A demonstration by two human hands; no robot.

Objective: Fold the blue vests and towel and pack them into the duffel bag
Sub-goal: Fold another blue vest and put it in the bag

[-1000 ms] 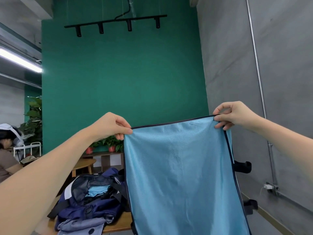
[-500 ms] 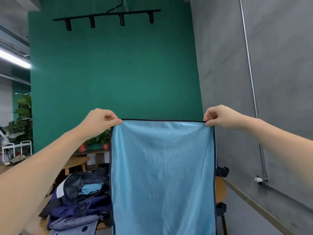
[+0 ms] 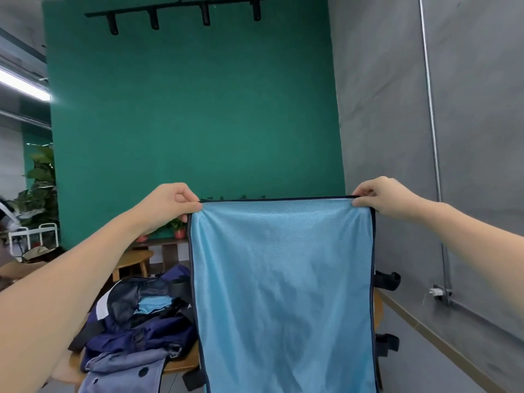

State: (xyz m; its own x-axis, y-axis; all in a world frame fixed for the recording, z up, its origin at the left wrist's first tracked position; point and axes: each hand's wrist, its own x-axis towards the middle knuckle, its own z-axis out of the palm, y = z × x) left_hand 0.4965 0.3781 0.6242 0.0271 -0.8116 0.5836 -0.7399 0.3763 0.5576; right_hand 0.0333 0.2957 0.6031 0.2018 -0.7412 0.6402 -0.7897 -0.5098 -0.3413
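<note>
1 towel [image 3: 280,293] hanging | left hand [image 3: 167,205]; right hand [image 3: 380,198]; each pinching 1 top corner

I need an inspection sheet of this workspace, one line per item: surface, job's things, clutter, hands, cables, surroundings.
Surface: wooden table, mostly covered.
Job's things: light blue towel held up, hanging flat; open navy duffel bag on the table with light blue cloth inside; greyish-blue garment in front of it.
Clutter: nothing seen.
Hands: left hand and right hand each pinch a top corner of the towel.
Cables: white plug in wall socket.
Surroundings: green wall, grey wall, potted plants.
</note>
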